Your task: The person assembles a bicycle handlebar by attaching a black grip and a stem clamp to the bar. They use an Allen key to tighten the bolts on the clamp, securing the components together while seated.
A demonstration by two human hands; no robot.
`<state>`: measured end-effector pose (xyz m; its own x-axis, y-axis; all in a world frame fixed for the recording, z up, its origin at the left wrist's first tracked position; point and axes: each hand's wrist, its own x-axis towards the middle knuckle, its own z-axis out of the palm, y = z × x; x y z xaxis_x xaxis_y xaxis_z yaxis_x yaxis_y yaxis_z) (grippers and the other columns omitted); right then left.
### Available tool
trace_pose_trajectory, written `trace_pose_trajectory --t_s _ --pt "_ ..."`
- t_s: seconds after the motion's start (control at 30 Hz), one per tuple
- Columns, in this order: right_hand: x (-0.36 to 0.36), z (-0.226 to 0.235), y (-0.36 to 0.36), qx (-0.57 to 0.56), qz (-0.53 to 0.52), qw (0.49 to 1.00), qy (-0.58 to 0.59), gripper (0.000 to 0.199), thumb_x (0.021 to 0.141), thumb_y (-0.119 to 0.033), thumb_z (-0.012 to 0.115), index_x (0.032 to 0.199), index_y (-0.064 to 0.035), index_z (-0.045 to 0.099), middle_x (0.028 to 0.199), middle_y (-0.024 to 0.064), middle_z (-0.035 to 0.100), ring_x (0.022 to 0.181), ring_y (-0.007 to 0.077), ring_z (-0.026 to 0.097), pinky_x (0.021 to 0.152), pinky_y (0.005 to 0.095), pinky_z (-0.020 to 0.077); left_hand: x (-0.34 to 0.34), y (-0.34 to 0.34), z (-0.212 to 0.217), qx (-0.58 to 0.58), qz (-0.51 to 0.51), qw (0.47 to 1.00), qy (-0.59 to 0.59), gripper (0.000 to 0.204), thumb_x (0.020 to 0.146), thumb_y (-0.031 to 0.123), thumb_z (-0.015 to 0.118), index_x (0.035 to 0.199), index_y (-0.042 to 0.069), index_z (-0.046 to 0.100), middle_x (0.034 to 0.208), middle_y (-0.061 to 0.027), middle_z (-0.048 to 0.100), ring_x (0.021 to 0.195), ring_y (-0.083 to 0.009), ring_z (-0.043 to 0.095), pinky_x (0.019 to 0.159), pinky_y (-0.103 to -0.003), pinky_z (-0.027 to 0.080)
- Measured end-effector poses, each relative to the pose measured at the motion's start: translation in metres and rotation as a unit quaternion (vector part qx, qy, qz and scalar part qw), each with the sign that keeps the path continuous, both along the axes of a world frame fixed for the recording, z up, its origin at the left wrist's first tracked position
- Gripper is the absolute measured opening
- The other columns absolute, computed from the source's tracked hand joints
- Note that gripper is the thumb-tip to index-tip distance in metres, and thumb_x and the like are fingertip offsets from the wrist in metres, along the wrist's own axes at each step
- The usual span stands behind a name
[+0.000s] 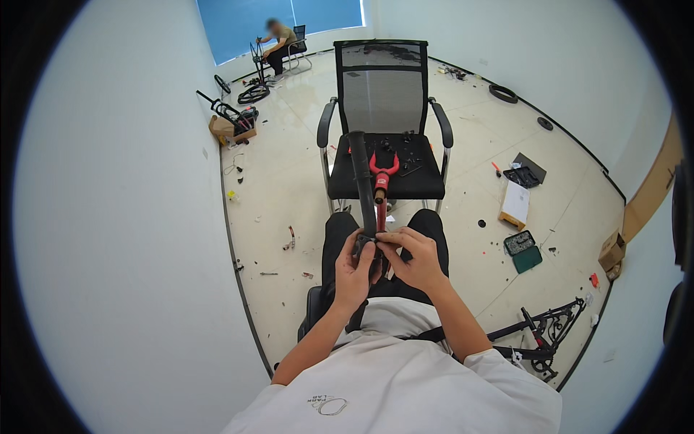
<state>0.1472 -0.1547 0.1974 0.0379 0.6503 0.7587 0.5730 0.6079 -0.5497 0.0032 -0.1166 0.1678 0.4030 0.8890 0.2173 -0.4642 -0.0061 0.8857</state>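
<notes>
Between my knees, a black bicycle handlebar (pixel 365 199) stands nearly upright with its grip end pointing at the chair. My left hand (pixel 354 271) is closed around its lower part, thumb on a black clamp-like fitting (pixel 366 241). The fingertips of my right hand (pixel 413 259) are pinched against the right side of that fitting; anything small between them is hidden. Just right of the bar, a red tubular part with a forked end (pixel 383 170) reaches over the chair's seat. Its lower length runs down behind my hands.
A black mesh armchair (pixel 383 87) faces me, small dark parts on its seat. At right lie an open green case (pixel 524 253), a white box (pixel 515 202) and a bicycle frame (pixel 546 336). A box of parts (pixel 235 130) stands far left; another person (pixel 278 47) sits beyond.
</notes>
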Motion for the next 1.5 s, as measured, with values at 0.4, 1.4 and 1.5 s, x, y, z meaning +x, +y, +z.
trace_pose_trajectory --t_s 0.4,1.4,1.5 --pt "-0.003 0.001 -0.002 -0.011 -0.008 1.000 0.007 0.015 0.081 0.000 0.071 0.094 0.0032 0.067 0.081 0.0113 0.066 0.067 0.0194 0.068 0.061 0.0278 0.0529 0.000 0.002 -0.004 0.002 0.006 1.000 -0.009 0.033 0.101 0.024 0.055 0.127 0.005 0.049 0.080 -0.0009 0.059 0.054 -0.0071 0.051 0.044 -0.021 0.039" --pt "-0.005 -0.004 0.001 -0.029 0.010 0.998 0.058 0.017 0.081 0.001 0.072 0.097 0.0034 0.068 0.078 0.0102 0.066 0.066 0.0152 0.068 0.060 0.0249 0.0513 -0.001 0.000 -0.001 -0.004 0.000 1.000 -0.015 0.031 0.101 0.022 0.055 0.127 0.006 0.049 0.078 -0.0003 0.058 0.052 -0.0069 0.050 0.043 -0.021 0.037" --pt "-0.006 -0.005 0.000 -0.031 -0.003 0.998 0.055 0.013 0.081 -0.001 0.072 0.093 0.0037 0.068 0.076 0.0100 0.066 0.066 0.0146 0.068 0.061 0.0246 0.0514 -0.001 0.002 -0.001 -0.003 -0.006 1.000 -0.015 0.031 0.101 0.022 0.055 0.127 0.006 0.049 0.079 -0.0006 0.058 0.052 -0.0068 0.050 0.043 -0.021 0.037"
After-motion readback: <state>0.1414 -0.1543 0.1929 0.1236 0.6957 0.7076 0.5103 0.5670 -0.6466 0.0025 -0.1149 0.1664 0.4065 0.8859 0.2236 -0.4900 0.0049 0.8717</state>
